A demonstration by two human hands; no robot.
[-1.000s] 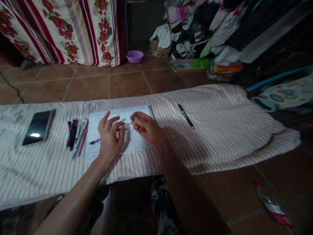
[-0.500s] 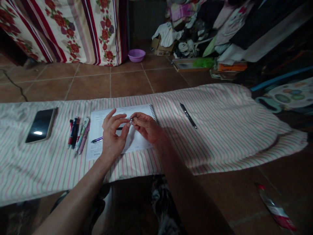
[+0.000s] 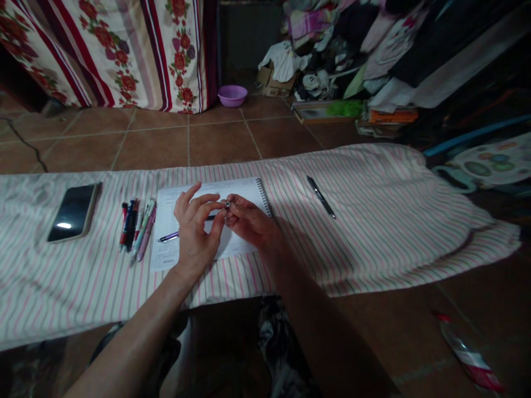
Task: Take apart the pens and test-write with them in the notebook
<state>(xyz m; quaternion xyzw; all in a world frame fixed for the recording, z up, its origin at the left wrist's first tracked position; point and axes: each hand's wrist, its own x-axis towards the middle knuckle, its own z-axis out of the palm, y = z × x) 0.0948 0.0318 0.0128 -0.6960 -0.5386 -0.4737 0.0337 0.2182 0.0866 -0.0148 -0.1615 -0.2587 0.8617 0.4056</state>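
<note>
My right hand (image 3: 249,222) pinches a small silvery pen part (image 3: 227,204) just above an open spiral notebook (image 3: 244,189). My left hand (image 3: 194,229) has curled in, and its thumb and forefinger close on the same part from the left. Under my left hand a purple pen (image 3: 167,237) lies slantwise on the page, its middle hidden by the palm. The notebook rests on a long board covered in pink-and-green striped cloth (image 3: 373,210).
Several pens (image 3: 136,226) lie side by side left of the notebook, and a dark phone (image 3: 73,213) beyond them. A black pen (image 3: 321,197) lies to the right. Tiled floor, a purple bowl (image 3: 232,95), a flowered sheet (image 3: 124,50) and piled clothes (image 3: 332,50) lie behind.
My left hand rose off the page and moved right until its fingertips met the small part in my right hand. The right hand stayed almost in place.
</note>
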